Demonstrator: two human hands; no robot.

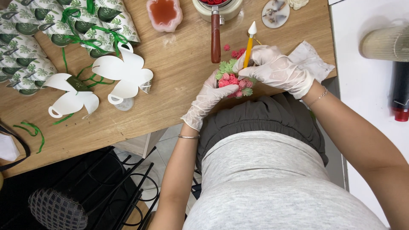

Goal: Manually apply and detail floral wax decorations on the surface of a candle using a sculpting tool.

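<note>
1. The left hand [209, 99], in a thin clear glove, was closed from below around a small flower cluster [234, 79] of pink blossoms and green leaves, just right of the frame's centre, at the near edge of the wooden desk [179, 81].
2. The right hand [277, 68], also gloved, was closed in a pen-like grip on a yellow tool [249, 44] with a white pointed tip, its lower end at the cluster.
3. A few loose pink blossoms [235, 52] lay on the desk just above the cluster.
4. At the top centre stood a pot [218, 9] with a reddish-brown handle pointing down toward the hands.
5. To its left sat a pink flower-shaped mould [164, 14]; to its right, an oval dish [275, 12].
6. At the upper left lay leaf-printed paper boxes [72, 25] tied with green ribbon, with two white unfolded box cut-outs [123, 72] below them.
</note>
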